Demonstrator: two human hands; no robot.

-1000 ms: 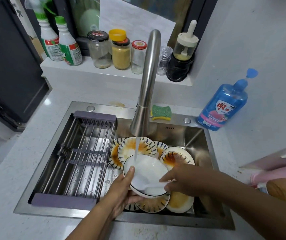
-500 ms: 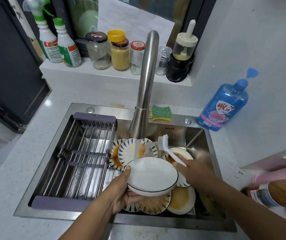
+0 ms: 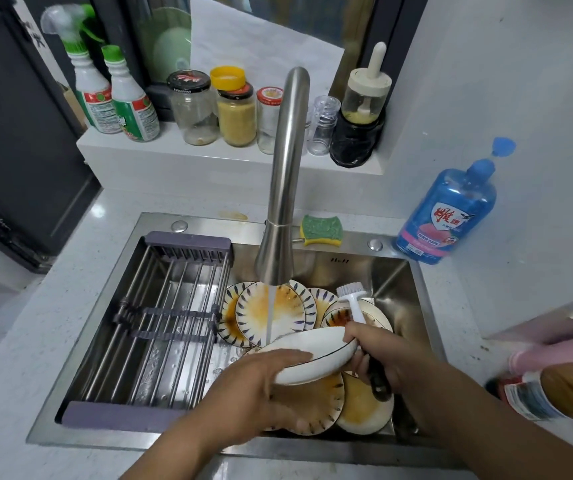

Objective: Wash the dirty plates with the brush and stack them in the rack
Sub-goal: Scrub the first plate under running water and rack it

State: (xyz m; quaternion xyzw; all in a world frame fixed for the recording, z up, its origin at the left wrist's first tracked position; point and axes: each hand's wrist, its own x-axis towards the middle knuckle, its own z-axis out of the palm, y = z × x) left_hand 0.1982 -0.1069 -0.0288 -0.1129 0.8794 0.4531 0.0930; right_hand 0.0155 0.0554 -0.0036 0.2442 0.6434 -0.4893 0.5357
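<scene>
Faucet (image 3: 285, 168) overhangs stained plates (image 3: 290, 310) beside the rack (image 3: 188, 241).

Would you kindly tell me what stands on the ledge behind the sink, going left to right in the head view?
Spray bottle → green-capped bottle → black-lidded jar → yellow-lidded jar → red-lidded jar → clear tumbler → black-wrapped jar with brush.
</scene>
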